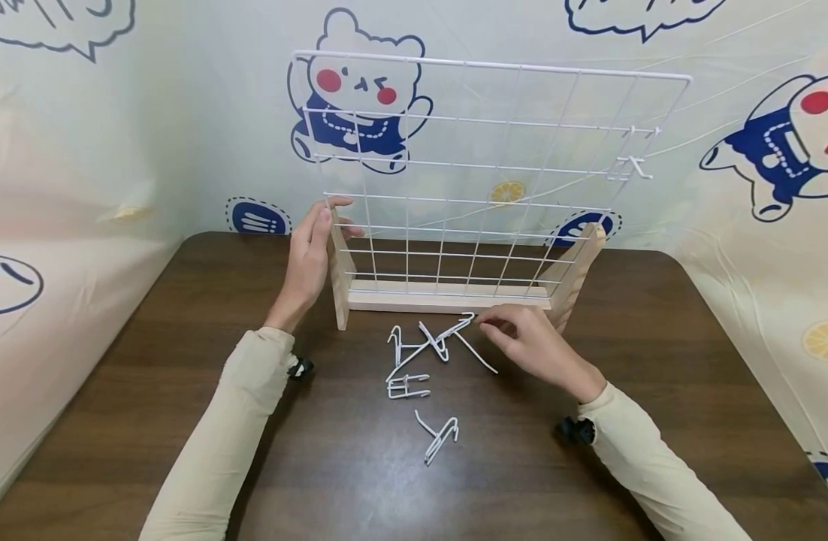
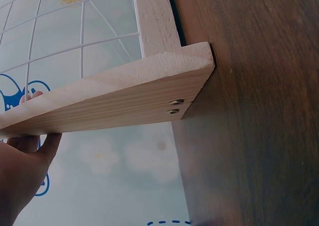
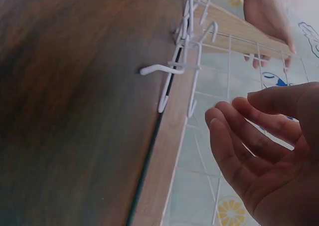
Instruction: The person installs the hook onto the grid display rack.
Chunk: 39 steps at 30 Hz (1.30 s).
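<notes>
A white wire grid panel (image 1: 495, 66) stands upright in a wooden base (image 1: 448, 303). My left hand (image 1: 308, 259) grips the top of the left wooden side piece (image 1: 339, 282), its thumb and fingers on opposite sides of the wood in the left wrist view. In front of the base lies a tangle of white wire hooks (image 1: 436, 342). Just right of them hovers my right hand (image 1: 532, 342); its fingers are loosely bent, and the right wrist view shows nothing in them. Another white hook (image 1: 636, 164) hangs on the grid's upper right.
Nearer on the brown table (image 1: 522, 481) lie two more hooks, one flat (image 1: 407, 387) and one closest to me (image 1: 441, 439). The right wooden side piece (image 1: 579, 270) stands beyond my right hand. A printed cloth (image 1: 184, 135) hangs behind the table.
</notes>
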### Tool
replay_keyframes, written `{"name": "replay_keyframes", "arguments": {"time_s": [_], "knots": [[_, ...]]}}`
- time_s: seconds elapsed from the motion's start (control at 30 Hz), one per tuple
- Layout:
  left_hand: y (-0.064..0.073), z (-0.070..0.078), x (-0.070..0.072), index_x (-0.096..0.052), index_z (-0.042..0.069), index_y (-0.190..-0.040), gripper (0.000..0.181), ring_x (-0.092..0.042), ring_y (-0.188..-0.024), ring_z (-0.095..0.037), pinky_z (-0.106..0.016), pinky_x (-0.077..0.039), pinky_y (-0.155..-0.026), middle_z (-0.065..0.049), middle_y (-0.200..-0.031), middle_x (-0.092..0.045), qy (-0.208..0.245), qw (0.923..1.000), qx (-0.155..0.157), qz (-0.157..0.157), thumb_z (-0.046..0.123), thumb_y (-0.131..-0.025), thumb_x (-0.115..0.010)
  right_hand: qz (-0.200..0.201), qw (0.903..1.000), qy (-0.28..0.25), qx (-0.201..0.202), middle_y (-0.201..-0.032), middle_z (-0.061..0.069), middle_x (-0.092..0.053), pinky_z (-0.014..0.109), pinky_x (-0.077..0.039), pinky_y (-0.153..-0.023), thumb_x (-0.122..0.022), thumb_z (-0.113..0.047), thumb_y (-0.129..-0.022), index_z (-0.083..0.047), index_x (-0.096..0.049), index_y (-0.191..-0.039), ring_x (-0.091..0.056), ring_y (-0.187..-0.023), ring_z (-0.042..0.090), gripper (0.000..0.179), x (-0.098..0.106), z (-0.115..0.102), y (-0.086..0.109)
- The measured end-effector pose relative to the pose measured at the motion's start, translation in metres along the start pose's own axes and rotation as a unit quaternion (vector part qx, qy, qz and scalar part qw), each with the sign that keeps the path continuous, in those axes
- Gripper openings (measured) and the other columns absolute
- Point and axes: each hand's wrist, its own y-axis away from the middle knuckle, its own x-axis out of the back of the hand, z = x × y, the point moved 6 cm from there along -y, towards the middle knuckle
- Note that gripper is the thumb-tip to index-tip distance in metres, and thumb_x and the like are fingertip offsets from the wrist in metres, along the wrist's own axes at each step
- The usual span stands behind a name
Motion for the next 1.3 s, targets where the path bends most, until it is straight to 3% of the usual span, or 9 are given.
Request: {"name": "replay_keyframes", "arguments": {"time_s": [0.13,0.33,0.53,0.73,0.87,1.0,1.13,1.3], "knots": [[0.001,0.008,-0.002,-0.052,-0.007,-0.132,0.040,-0.060,-0.100,-0.053,-0.058,-0.044,-0.099,-0.040,-0.102,-0.061,-0.002,1.0000,0.002,0.000,0.018,-0.109,-0.031,-0.015,0.9998,0.015,-0.003,-0.097,0.002,-0.074,0.039,-0.055,-0.075,-0.067,-0.008,-0.095,-0.006,-0.075,-0.102,-0.064,-0.082,0.011,0.012,-0.006,0.001,0.001],[0.001,0.006,-0.002,-0.054,-0.004,-0.131,0.039,-0.060,-0.100,-0.053,-0.057,-0.044,-0.098,-0.040,-0.101,-0.061,0.003,1.0000,0.002,0.002,0.019,-0.109,-0.031,-0.039,0.9985,0.039,-0.003,-0.095,0.000,-0.073,0.037,-0.053,-0.080,-0.069,-0.009,-0.093,-0.005,-0.075,-0.101,-0.065,-0.088,0.012,0.011,-0.014,0.000,0.002],[0.001,0.007,-0.002,-0.053,-0.006,-0.132,0.040,-0.060,-0.099,-0.052,-0.056,-0.045,-0.099,-0.040,-0.101,-0.060,0.001,1.0000,0.003,0.002,0.019,-0.109,-0.031,-0.077,0.9958,0.049,-0.008,-0.084,-0.003,-0.071,0.030,-0.053,-0.070,-0.070,-0.009,-0.092,-0.005,-0.074,-0.099,-0.062,-0.074,0.006,0.010,-0.024,0.004,0.003],[-0.001,-0.007,0.001,-0.056,0.001,-0.132,0.040,-0.061,-0.099,-0.050,-0.053,-0.046,-0.099,-0.038,-0.102,-0.062,0.002,1.0000,0.007,0.005,0.022,-0.109,-0.032,-0.106,0.9909,0.075,-0.034,-0.077,-0.007,-0.066,0.028,-0.051,-0.066,-0.072,-0.012,-0.090,-0.007,-0.073,-0.099,-0.060,-0.070,0.004,0.010,-0.030,0.007,0.006],[-0.004,-0.022,0.005,-0.058,0.009,-0.133,0.039,-0.064,-0.099,-0.044,-0.048,-0.047,-0.098,-0.032,-0.103,-0.064,0.004,0.9999,0.011,0.008,0.028,-0.109,-0.033,-0.108,0.9856,0.125,-0.037,-0.078,-0.003,-0.063,0.034,-0.050,-0.067,-0.076,-0.015,-0.087,-0.008,-0.071,-0.094,-0.059,-0.074,0.011,0.010,-0.032,0.004,0.008],[-0.004,-0.028,0.006,-0.058,0.013,-0.133,0.040,-0.066,-0.099,-0.040,-0.046,-0.048,-0.097,-0.029,-0.103,-0.065,0.004,0.9999,0.013,0.008,0.032,-0.109,-0.033,-0.105,0.9797,0.167,-0.039,-0.078,-0.001,-0.058,0.036,-0.048,-0.062,-0.078,-0.016,-0.084,-0.011,-0.066,-0.085,-0.054,-0.073,0.015,0.013,-0.033,0.000,0.012],[-0.004,-0.025,0.005,-0.058,0.011,-0.134,0.040,-0.065,-0.100,-0.043,-0.048,-0.047,-0.099,-0.031,-0.103,-0.064,0.006,0.9999,0.013,0.007,0.029,-0.109,-0.033,-0.094,0.9767,0.190,-0.032,-0.074,-0.003,-0.052,0.035,-0.046,-0.057,-0.078,-0.012,-0.082,-0.015,-0.059,-0.075,-0.051,-0.070,0.015,0.020,-0.033,-0.003,0.014],[-0.001,-0.008,0.001,-0.056,0.004,-0.132,0.039,-0.061,-0.100,-0.052,-0.054,-0.045,-0.100,-0.038,-0.103,-0.061,0.006,0.9999,0.013,0.006,0.024,-0.109,-0.032,-0.085,0.9746,0.206,-0.023,-0.072,-0.004,-0.050,0.036,-0.046,-0.057,-0.074,-0.008,-0.081,-0.016,-0.056,-0.071,-0.052,-0.070,0.017,0.022,-0.033,-0.004,0.014]]}}
